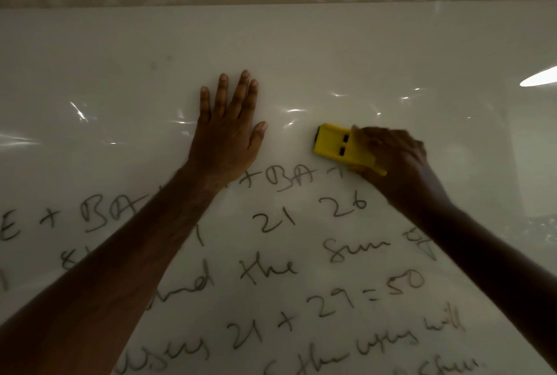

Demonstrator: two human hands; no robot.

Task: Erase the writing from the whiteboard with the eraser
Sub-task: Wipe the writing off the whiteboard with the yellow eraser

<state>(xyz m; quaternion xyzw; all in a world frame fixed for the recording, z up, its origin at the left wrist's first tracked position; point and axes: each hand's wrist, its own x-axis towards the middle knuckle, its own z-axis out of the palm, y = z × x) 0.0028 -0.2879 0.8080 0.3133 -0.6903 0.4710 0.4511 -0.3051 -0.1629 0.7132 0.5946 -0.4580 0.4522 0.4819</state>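
The small yellow plastic block eraser (340, 145), right of frame centre on the glossy white whiteboard (331, 52), looks light and rigid, best gripped across its sides. The right hand (391, 157) curls tightly around its rear end. The left hand (229, 130) lies flat, fingers spread, above the dark handwriting (301, 272).

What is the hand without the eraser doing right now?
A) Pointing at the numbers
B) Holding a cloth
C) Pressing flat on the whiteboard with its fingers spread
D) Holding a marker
C: the left hand lies open and flat on the whiteboard, above the writing, holding nothing, while the right hand grips the yellow eraser beside it.
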